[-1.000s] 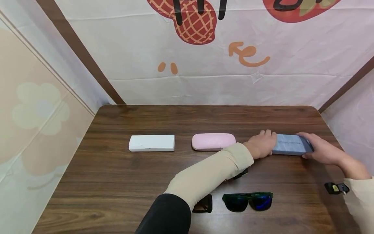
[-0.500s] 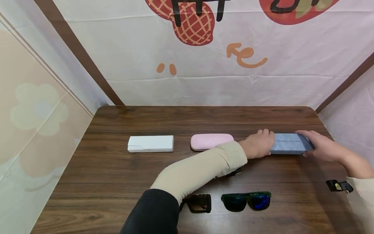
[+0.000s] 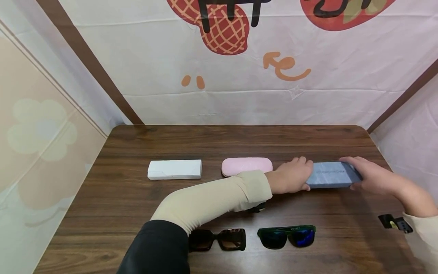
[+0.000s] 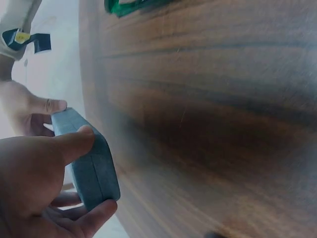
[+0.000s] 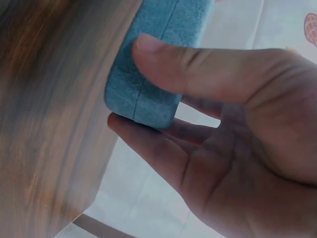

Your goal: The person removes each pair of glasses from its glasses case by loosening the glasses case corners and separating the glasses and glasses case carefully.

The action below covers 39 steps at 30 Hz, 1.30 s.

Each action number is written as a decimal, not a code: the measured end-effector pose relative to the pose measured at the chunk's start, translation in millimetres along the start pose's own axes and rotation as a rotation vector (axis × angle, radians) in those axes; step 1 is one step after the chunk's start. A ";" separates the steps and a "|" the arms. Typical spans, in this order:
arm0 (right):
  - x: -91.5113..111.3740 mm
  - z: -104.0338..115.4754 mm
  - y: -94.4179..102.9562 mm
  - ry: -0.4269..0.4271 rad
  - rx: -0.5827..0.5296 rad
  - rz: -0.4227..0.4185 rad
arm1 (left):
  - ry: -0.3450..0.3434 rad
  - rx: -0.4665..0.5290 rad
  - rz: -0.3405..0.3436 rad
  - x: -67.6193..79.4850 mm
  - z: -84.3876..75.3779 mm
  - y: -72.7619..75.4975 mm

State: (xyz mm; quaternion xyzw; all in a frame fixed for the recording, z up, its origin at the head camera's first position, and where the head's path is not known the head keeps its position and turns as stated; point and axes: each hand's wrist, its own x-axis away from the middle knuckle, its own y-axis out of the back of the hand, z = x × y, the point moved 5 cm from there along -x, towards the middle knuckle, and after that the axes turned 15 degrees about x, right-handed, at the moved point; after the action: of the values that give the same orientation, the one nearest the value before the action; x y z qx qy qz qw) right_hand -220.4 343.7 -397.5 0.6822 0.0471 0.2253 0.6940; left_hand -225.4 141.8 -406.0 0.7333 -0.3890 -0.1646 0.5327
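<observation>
Both hands hold a blue-grey glasses case (image 3: pixel 332 175) at the right side of the table, one at each end. My left hand (image 3: pixel 291 177) grips its left end; the left wrist view has that thumb (image 4: pixel 77 144) on the case's near side and fingers under its end. At the other end is my right hand (image 3: pixel 373 176), its thumb (image 5: pixel 158 59) pressed along the seam and a finger under the corner. The case looks closed. Left of it lies a pink glasses case (image 3: pixel 247 166), partly behind the left sleeve.
A white case (image 3: pixel 174 169) lies farther left in the same row. Nearer the body are brown tortoiseshell sunglasses (image 3: pixel 232 239), partly covered by the left arm, and dark green sunglasses (image 3: pixel 286 236) with blue lenses. Patterned cloth (image 3: pixel 219 102) hangs behind the wooden table (image 3: pixel 102 213).
The blue-grey case has shifted left and a little toward the body, with both hands holding it. The left forearm has swung left, uncovering more of the brown sunglasses.
</observation>
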 end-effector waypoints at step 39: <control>-0.9 85.0 -3.1 0.119 -0.018 0.083 | -0.062 0.096 0.015 79.9 32.8 -5.0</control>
State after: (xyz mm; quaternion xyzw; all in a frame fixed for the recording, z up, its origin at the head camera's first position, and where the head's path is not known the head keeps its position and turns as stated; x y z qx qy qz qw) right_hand -188.7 264.7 -395.2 0.6627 0.0578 0.2946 0.6861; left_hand -193.5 61.5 -409.1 0.7498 -0.4182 -0.1646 0.4856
